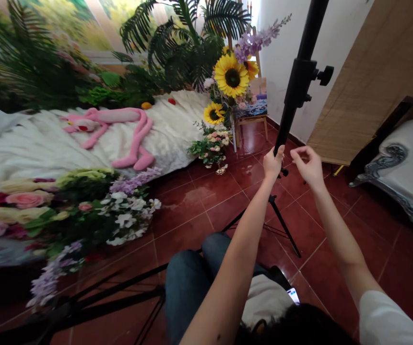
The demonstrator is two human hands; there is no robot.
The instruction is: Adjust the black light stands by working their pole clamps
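The fingers of my left hand [273,164] wrap around the lower part of a black light stand's pole [288,117]. This stand leans up to the right, and its tripod legs [285,227] reach down to the tiled floor. A clamp collar [299,82] with a black tightening knob [325,75] sits on the pole above my hands. To the right of the pole, apart from it, my right hand [309,167] is raised with thumb and fingertips curled together in a pinch. Nothing shows between those fingers. A small black knob [284,172] protrudes beside my left hand.
A pink plush toy [116,117] lies on white fur fabric [177,120] to the left. Artificial flowers [127,215] and sunflowers [232,76] stand nearby. Another black tripod [120,287] crosses the lower left. A person's jeans [186,280] and lit phone [293,295] are below; a silver-framed sofa [407,163] stands right.
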